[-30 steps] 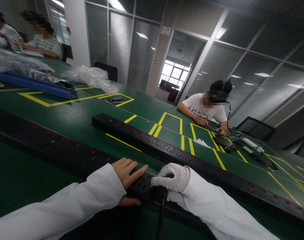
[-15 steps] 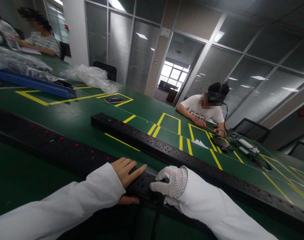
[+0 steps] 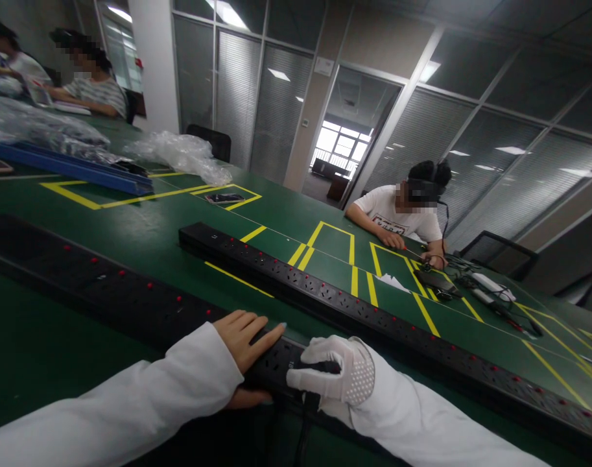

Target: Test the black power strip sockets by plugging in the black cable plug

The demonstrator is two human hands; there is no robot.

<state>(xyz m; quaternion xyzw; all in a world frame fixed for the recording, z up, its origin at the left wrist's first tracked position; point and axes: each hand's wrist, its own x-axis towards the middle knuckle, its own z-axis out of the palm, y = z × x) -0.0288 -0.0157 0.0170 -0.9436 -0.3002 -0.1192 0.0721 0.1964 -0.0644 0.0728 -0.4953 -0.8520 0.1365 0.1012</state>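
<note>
At lower centre, a long black power strip (image 3: 106, 285) lies on a green table (image 3: 33, 350). The bare left hand (image 3: 244, 340) clasps it, fingers together on top and thumb on its near side. Just to the right, the gloved right hand (image 3: 334, 376) curls closed over its end.

Two power strips (image 3: 319, 293), three seated co-workers (image 3: 399, 219).
</note>
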